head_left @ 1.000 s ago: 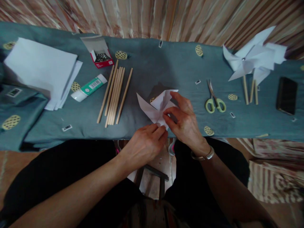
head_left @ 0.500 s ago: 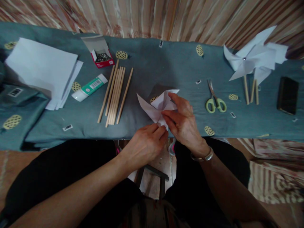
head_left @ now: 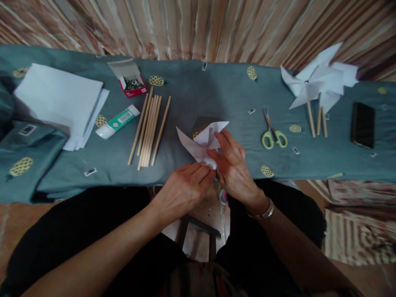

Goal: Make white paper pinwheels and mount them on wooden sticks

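Note:
A white paper pinwheel (head_left: pixel 192 143) with folded blades is held near the table's front edge. My left hand (head_left: pixel 188 183) pinches its lower part, fingertips pressed on the paper close to the centre. On its right side, my right hand (head_left: pixel 230 167) grips a blade between thumb and fingers; part of the paper is hidden behind them. Left of the hands lies a row of several wooden sticks (head_left: pixel 150 132). Green-handled scissors (head_left: pixel 272 134) rest to the right, blades pointing away.
A stack of white paper (head_left: pixel 58 99), a glue tube (head_left: pixel 118 122) and an opened red box (head_left: pixel 136 90) of small metal pieces lie at left. At right are finished pinwheels (head_left: pixel 321 78) on sticks and a black phone (head_left: pixel 362 125). A patterned cloth (head_left: pixel 229 99) covers the table.
My right hand's fingers have shifted down and closer in on the pinwheel. My left hand keeps its pinch. The camera view has moved slightly.

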`<move>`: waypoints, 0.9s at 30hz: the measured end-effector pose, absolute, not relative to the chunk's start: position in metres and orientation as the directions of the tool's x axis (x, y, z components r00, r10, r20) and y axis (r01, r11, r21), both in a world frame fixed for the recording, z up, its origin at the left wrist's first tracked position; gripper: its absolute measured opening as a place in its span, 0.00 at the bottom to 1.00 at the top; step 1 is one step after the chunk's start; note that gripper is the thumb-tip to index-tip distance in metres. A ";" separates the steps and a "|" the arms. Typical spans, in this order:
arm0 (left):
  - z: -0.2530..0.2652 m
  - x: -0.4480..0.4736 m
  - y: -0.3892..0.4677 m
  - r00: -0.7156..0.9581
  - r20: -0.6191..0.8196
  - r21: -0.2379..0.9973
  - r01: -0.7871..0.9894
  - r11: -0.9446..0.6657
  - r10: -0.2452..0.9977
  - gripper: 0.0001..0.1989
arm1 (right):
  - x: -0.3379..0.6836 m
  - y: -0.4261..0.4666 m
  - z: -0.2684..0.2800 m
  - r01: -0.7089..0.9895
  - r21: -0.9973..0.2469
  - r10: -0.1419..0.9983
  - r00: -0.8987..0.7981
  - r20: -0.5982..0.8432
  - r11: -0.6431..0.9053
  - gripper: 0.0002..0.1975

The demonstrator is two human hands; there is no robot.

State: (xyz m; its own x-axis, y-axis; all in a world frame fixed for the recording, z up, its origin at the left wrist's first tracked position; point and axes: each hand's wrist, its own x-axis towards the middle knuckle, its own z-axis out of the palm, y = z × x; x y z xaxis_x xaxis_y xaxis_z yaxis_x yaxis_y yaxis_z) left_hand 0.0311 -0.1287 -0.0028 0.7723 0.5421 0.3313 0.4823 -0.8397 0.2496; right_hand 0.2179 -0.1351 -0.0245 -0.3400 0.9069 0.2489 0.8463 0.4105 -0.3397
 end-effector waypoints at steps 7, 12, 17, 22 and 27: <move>-0.005 0.015 -0.117 0.706 0.424 0.247 0.512 -0.823 0.567 0.08 | 0.218 -0.135 -0.033 0.849 -0.277 0.877 -0.363 0.316 0.451 0.17; -0.009 0.018 -0.109 0.672 0.432 0.255 0.549 -0.796 0.602 0.10 | 0.218 -0.134 -0.033 0.850 -0.311 0.892 -0.338 0.299 0.426 0.18; -0.014 0.028 -0.103 0.665 0.369 0.315 0.568 -0.760 0.649 0.12 | 0.219 -0.132 -0.034 0.851 -0.302 0.891 -0.344 0.297 0.429 0.18; -0.019 0.036 -0.101 0.656 0.275 0.365 0.605 -0.708 0.703 0.16 | 0.220 -0.132 -0.034 0.856 -0.274 0.884 -0.355 0.304 0.438 0.18; -0.024 0.038 -0.100 0.651 0.278 0.380 0.601 -0.704 0.706 0.15 | 0.221 -0.132 -0.033 0.846 -0.295 0.886 -0.365 0.287 0.444 0.19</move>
